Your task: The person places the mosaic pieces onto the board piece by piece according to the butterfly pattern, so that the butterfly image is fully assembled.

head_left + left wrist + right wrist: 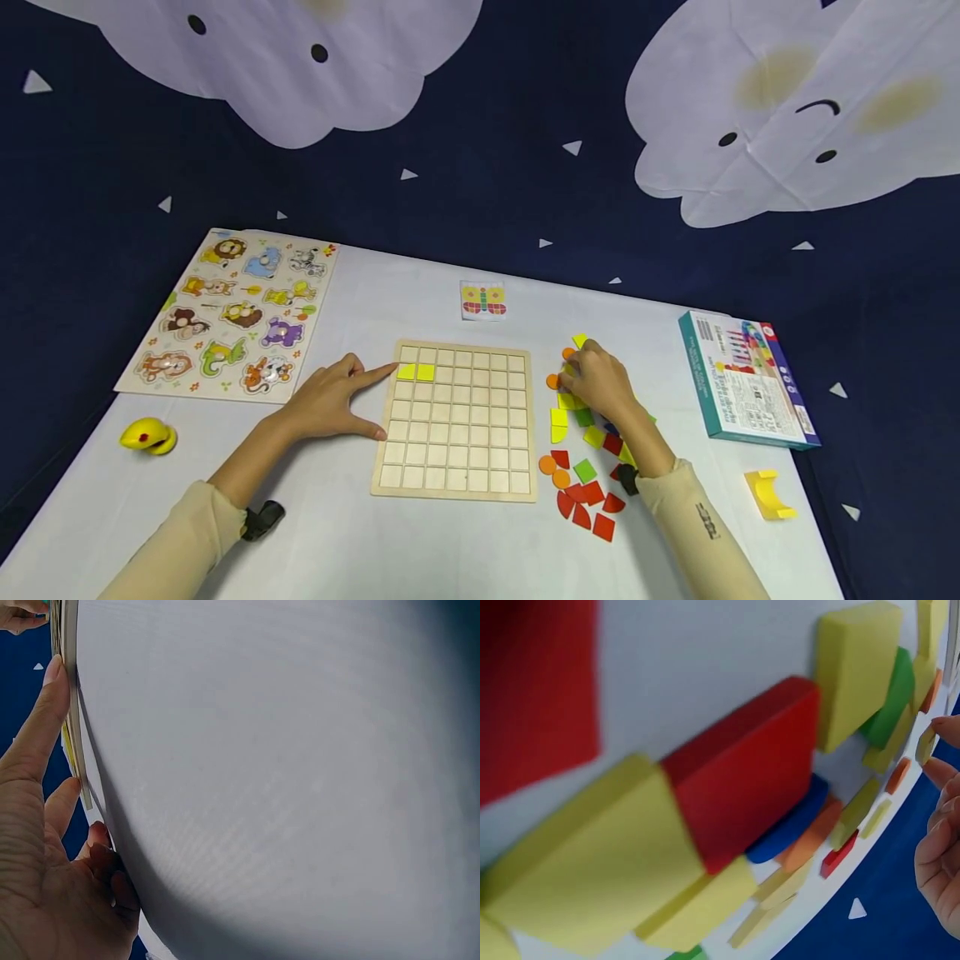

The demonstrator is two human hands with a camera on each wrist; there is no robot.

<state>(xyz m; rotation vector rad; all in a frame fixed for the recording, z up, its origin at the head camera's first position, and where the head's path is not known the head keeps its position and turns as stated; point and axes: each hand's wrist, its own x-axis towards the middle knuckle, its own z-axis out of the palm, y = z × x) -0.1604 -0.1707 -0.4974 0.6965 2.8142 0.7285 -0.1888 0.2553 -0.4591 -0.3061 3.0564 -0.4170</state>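
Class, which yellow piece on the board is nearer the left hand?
The outer yellow piece, in the edge column of the board beside the left hand; the inner yellow piece sits one column farther.

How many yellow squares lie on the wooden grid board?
2: one yellow square piece in the leftmost cell, second row from top, another immediately right. No cell of the pale wooden board is hidden.

A navy cloth (525, 83) with pale clouds (262, 83) and white triangles (572, 147) lies beyond a white table (322, 517).
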